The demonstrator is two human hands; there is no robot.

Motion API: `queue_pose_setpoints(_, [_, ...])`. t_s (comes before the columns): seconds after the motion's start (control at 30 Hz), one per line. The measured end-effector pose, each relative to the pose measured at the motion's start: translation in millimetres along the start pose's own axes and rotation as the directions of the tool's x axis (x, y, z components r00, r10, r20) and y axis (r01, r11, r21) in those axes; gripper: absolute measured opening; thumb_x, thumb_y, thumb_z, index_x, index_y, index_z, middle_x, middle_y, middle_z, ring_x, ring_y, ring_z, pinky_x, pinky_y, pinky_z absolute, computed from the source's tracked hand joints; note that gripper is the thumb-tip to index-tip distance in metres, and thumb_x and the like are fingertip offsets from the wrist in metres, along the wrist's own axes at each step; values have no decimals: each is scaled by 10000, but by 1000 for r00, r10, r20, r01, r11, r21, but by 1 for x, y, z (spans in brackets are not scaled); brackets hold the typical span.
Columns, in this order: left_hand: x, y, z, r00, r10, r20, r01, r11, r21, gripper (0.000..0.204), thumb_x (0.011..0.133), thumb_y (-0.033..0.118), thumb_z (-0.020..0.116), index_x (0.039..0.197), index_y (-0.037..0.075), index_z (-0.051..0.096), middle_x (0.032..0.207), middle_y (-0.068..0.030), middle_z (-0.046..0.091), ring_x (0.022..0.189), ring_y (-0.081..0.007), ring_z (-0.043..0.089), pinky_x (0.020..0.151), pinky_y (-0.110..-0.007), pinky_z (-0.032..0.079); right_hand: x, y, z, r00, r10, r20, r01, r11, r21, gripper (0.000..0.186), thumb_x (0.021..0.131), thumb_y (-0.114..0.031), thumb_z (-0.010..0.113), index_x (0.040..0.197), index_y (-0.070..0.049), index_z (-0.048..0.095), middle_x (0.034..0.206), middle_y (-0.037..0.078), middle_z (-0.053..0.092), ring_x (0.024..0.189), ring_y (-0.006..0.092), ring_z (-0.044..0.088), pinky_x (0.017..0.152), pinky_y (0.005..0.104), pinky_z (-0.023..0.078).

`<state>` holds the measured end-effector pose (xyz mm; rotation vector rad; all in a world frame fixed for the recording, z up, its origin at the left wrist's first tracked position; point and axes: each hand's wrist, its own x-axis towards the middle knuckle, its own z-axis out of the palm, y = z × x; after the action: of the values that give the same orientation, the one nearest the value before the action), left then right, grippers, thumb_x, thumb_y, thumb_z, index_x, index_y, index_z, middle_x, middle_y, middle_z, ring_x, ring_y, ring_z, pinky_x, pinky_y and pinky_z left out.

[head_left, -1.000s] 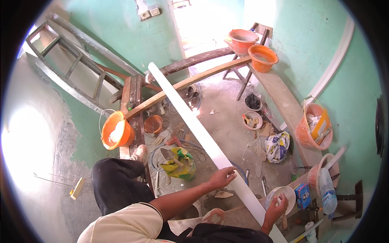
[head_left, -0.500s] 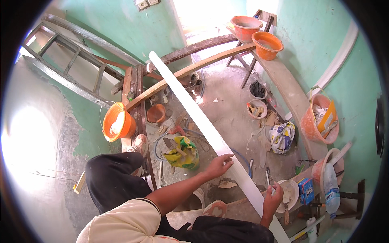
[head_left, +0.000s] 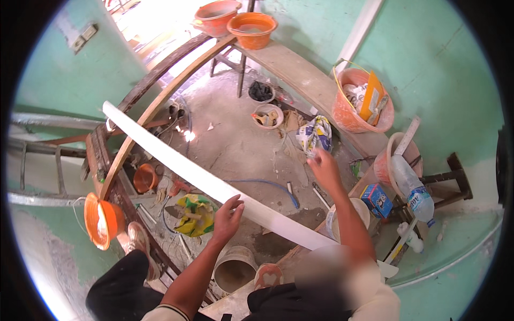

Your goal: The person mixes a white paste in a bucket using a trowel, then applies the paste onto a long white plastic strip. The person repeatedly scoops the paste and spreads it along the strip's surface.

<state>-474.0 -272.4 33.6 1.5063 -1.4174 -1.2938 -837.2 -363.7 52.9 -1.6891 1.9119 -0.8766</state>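
A long white board (head_left: 176,168) slants across in front of me, its far end over the wooden beams and its near end passing under my right forearm. My left hand (head_left: 229,218) is at the board's near edge, fingers loosely bent and apart, fingertips overlapping its face. Whether they press on it I cannot tell. My right hand (head_left: 324,167) is raised beyond the board, in front of a white, blue and yellow bag (head_left: 316,131). Its fingers are slightly bent and somewhat blurred, with nothing visible in them. A blurred patch hides part of my lap.
An orange bucket (head_left: 101,222) stands left by my foot. A trowel lies in a green-yellow sack (head_left: 194,216), near a grey bucket (head_left: 235,267). Along the right bench (head_left: 300,69) are orange basins (head_left: 252,32), a filled bucket (head_left: 361,104), a blue box (head_left: 377,200) and a plastic bottle (head_left: 415,195).
My view has turned to the right. My right hand has moved from beside the board's near end out over the floor beyond it. The left hand has slipped toward the board's near edge.
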Motion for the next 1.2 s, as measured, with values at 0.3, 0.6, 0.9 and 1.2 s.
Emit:
queue_pose_setpoints(0.3, [23,-10,-69,997,-59,-46,59,998,-12,389,1052,151,652,1404,-12,621,1198,-145,747,1073,-173,697,858,-317,589,111,-23,61,981,135,142,-141,989,35,496,919,-268,763,1330,-30,617,1106,207,717,1045,367,700,904,463,540])
queue_pose_setpoints(0.6, [125,31,-223,990,95,-106,-49,927,371,379,1049,157,645,1385,-16,613,1083,-64,702,964,-130,642,856,-290,538,87,25,58,980,197,-4,-196,978,72,523,906,-274,784,1343,-36,623,1025,178,735,969,322,721,861,437,558])
queue_pose_setpoints(0.9, [125,-20,-231,995,80,-51,-62,955,291,502,1087,249,599,1540,53,504,1214,-104,725,1060,-166,696,863,-292,554,-49,-27,56,960,211,-187,-88,853,514,297,941,-139,744,1202,-10,687,892,98,721,801,175,685,728,352,542])
queue_pose_setpoints(1.2, [105,27,-71,924,94,370,-182,960,211,419,1077,166,605,1466,17,560,1179,-92,717,1072,-173,687,880,-314,575,-217,-97,38,979,58,-193,16,932,361,199,974,-174,676,1121,-40,689,885,153,677,866,365,679,788,467,543])
